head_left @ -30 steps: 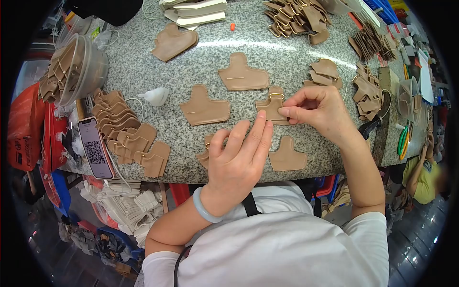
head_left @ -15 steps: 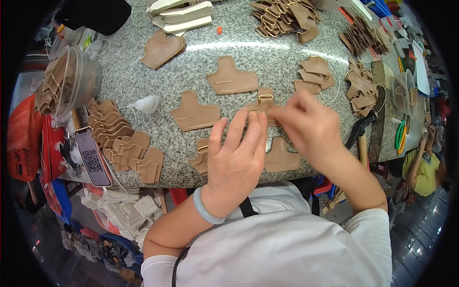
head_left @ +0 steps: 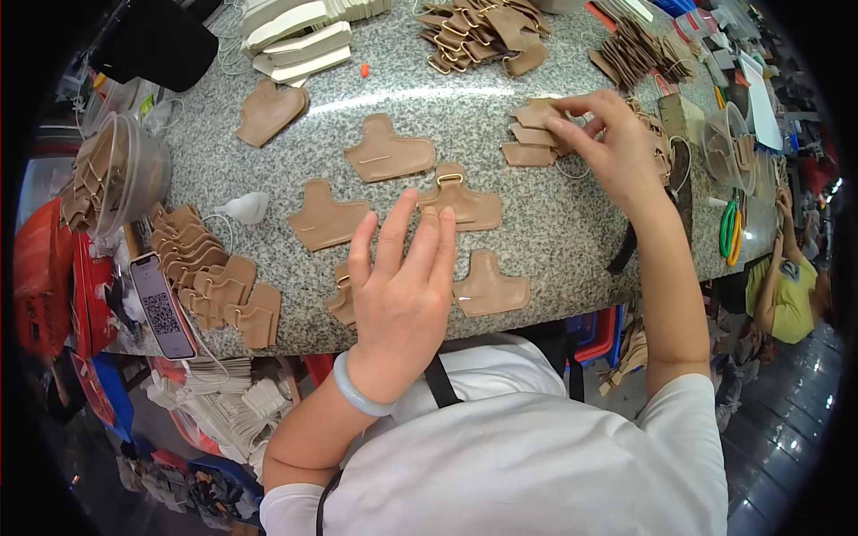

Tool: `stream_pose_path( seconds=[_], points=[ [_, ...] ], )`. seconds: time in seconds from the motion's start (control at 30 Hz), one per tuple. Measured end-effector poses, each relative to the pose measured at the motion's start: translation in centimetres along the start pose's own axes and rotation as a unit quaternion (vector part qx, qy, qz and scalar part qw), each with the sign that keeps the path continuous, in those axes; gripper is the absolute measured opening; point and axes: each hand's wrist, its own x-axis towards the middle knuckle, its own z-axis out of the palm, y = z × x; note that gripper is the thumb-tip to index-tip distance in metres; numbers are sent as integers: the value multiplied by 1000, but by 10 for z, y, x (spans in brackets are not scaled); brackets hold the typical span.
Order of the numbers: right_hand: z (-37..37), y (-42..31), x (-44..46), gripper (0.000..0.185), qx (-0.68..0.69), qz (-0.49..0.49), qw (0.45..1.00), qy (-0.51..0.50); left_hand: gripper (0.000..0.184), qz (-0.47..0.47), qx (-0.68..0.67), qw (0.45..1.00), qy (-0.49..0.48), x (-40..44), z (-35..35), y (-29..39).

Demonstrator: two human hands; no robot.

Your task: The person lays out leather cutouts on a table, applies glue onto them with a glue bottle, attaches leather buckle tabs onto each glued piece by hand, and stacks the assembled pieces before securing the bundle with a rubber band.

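My left hand (head_left: 402, 290) lies palm down with its fingers stretched out. Its fingertips press the edge of a tan T-shaped leather piece (head_left: 478, 209) that carries a gold metal ring. Out to the right, my right hand (head_left: 618, 147) pinches the edge of a small leather piece (head_left: 534, 113) at the top of a fanned-out pile. Around my left hand lie similar plain T-shaped pieces: an upper one (head_left: 391, 154), a left one (head_left: 323, 217) and a lower right one (head_left: 490, 284). Another ringed piece (head_left: 341, 299) is partly covered by my left hand.
Overlapping leather pieces (head_left: 228, 286) and a phone (head_left: 163, 305) lie at the left, near a plastic tub (head_left: 147, 170). White strips (head_left: 308, 40) and ringed leather pieces (head_left: 483, 36) are heaped at the back. A black-handled tool (head_left: 623, 255) rests at the right.
My right hand has left the ringed leather piece and moved right and away from me to the small pile. My left hand stays on the ringed piece. The whole view has shifted somewhat.
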Motion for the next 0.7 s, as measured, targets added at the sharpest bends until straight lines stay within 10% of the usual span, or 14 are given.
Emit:
stream_pose_path(
  seconds=[0.37,0.7],
  points=[
    [-35,-29,-34,20,224,74,964,-122,35,-3,-90,993,83,-22,-25,-1],
    [-9,-61,-109,13,387,260,825,-321,29,80,-98,988,83,-74,-4,16]
  ],
)
